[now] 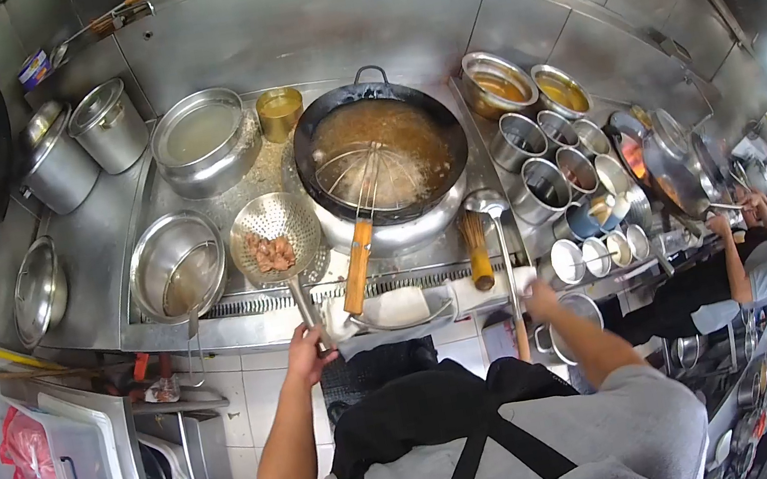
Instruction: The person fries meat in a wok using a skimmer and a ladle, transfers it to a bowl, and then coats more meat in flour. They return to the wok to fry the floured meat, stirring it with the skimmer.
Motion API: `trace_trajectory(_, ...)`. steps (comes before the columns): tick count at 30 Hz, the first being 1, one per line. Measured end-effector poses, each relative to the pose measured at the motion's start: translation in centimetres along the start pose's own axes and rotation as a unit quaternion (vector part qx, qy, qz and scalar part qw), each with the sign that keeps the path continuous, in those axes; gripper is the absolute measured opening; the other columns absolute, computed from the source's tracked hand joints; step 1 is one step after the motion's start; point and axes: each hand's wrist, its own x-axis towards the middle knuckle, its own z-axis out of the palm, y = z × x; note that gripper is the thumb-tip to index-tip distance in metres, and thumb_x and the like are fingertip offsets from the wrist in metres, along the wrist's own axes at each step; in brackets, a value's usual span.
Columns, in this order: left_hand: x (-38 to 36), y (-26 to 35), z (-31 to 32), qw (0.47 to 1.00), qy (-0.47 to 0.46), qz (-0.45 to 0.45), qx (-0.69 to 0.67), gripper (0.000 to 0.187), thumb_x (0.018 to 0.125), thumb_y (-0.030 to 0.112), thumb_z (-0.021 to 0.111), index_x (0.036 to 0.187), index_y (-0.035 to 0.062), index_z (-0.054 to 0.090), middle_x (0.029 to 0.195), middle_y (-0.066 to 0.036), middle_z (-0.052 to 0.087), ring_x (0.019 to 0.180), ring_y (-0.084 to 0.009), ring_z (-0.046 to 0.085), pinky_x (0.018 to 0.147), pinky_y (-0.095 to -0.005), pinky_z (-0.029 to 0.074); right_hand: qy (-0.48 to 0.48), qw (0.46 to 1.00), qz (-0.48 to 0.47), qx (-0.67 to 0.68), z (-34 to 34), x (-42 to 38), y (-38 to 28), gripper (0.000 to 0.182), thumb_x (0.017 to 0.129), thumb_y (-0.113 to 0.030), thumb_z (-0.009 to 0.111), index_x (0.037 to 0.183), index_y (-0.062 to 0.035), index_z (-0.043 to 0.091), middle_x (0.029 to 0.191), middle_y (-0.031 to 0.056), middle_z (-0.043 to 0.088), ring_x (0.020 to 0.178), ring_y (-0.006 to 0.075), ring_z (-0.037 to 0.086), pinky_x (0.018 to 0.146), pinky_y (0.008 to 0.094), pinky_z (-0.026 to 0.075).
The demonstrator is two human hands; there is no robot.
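My left hand [304, 354] is closed round the handle of a perforated skimmer [255, 218], whose bowl holds several brown pieces that look like meat [273, 255]. To its right, a large black wok [298, 142] contains bubbling brown liquid. A wire strainer [365, 265] with a wooden handle lies across the wok's near side. Close beside the handle of a steel ladle [486, 202] is my right hand [543, 298], its fingers blurred; I cannot tell whether it grips the handle. A bamboo brush [478, 259] sits left of the ladle.
Steel pots of liquid [207, 176] and a strainer in a bowl [139, 280] stand left. Metal containers [517, 141] and white cups [567, 262] crowd the right. A folded cloth [405, 306] lies on the front edge. Another person [764, 272] works at a wok on the far right.
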Motion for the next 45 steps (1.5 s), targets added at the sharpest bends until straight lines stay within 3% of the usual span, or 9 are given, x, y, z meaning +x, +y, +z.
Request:
trace_trajectory(1,1.4,0.2,-1.2,0.997,-0.062,-0.022,-0.05,0.04,0.093,0.02,0.059,0.128,0.0142,0.041,0.083,-0.006,0.057,0.067,-0.0177,0.057,0.055,-0.0339,0.05,-0.142,0.944,0.148,0.257,4.5,-1.1,3.9,0.037,0.089,-0.03,0.068,0.101,0.0044,0.062,0.079,0.0162,0.067,0.067,0.0233,0.066,0.066,0.038,0.056)
trace_trajectory(5,0.2,3.4,0.7,0.982,-0.109,-0.041,-0.146,0.012,0.091,0.016,0.056,0.1,0.0117,0.048,0.071,-0.003,0.05,0.056,-0.0141,0.047,0.049,-0.0299,0.04,-0.221,0.804,0.122,0.538,7.5,-6.8,4.3,0.035,0.092,-0.024,0.066,0.115,-0.0014,0.053,0.085,0.0088,0.062,0.072,0.0183,0.064,0.064,0.0354,0.054)
trace_trajectory(11,-4.2,5.0,1.0,0.986,-0.116,-0.029,-0.114,0.026,0.087,0.01,0.057,0.111,0.0094,0.048,0.072,-0.004,0.048,0.056,-0.0131,0.046,0.048,-0.0288,0.039,0.045,0.971,0.022,0.232,-1.8,-8.1,1.6,0.025,0.081,-0.004,0.06,0.104,-0.0035,0.052,0.076,0.0105,0.055,0.063,0.0198,0.057,0.055,0.0361,0.047)
trace_trajectory(18,-8.1,7.5,-0.3,0.989,-0.136,0.003,-0.06,0.034,0.086,0.006,0.057,0.118,0.0109,0.045,0.073,-0.005,0.048,0.054,-0.0147,0.046,0.047,-0.0293,0.038,-0.132,0.772,-0.076,0.617,-13.8,-9.7,-13.8,0.049,0.088,-0.001,0.057,0.132,-0.0079,0.036,0.081,0.0042,0.051,0.056,0.0124,0.051,0.048,0.0276,0.045)
trace_trajectory(22,-8.0,8.8,0.1,0.987,-0.144,0.038,-0.052,0.026,0.086,0.004,0.059,0.104,0.0088,0.041,0.072,-0.007,0.05,0.053,-0.0167,0.05,0.044,-0.0317,0.04,-0.118,0.811,-0.117,0.56,-18.5,-5.0,-27.8,0.054,0.094,-0.006,0.055,0.14,-0.0197,0.032,0.077,0.0013,0.047,0.054,0.0107,0.048,0.045,0.0261,0.04)
trace_trajectory(29,-10.5,9.1,0.7,0.98,-0.165,0.053,-0.097,0.033,0.087,0.005,0.058,0.117,0.0109,0.046,0.075,-0.007,0.051,0.053,-0.0155,0.049,0.046,-0.0311,0.039,-0.502,0.481,-0.028,0.719,-15.8,-0.5,-40.3,0.033,0.097,-0.012,0.051,0.13,-0.0143,0.043,0.076,0.0011,0.046,0.052,0.0087,0.041,0.045,0.0255,0.037)
trace_trajectory(40,-12.2,14.4,1.0,0.987,-0.123,0.107,0.003,0.034,0.082,0.001,0.06,0.111,0.0031,0.042,0.073,-0.006,0.052,0.051,-0.0138,0.051,0.041,-0.0299,0.04,-0.271,0.821,-0.171,0.472,-26.1,-6.0,-38.6,0.071,0.092,-0.004,0.054,0.153,-0.0163,0.02,0.081,0.0039,0.057,0.05,0.0085,0.046,0.045,0.0264,0.043)
trace_trajectory(42,-12.0,15.2,2.5,0.964,-0.091,0.237,0.078,0.032,0.082,0.001,0.059,0.11,-0.0013,0.044,0.073,-0.006,0.052,0.048,-0.0134,0.05,0.04,-0.0303,0.041,-0.009,0.907,-0.36,0.22,-25.8,-5.8,-37.8,0.082,0.09,-0.003,0.055,0.156,-0.0173,0.008,0.1,0.0197,0.066,0.058,0.0232,0.061,0.055,0.0371,0.05)
trace_trajectory(45,-11.6,15.6,4.6,0.952,-0.063,0.281,0.107,0.038,0.084,0.0,0.059,0.118,-0.0014,0.041,0.073,-0.006,0.05,0.047,-0.0131,0.05,0.04,-0.0299,0.041,-0.026,0.948,-0.295,0.117,-25.6,-6.5,-37.8,0.086,0.089,-0.005,0.054,0.155,-0.0182,0.001,0.119,0.0358,0.057,0.084,0.0457,0.065,0.077,0.0482,0.05)
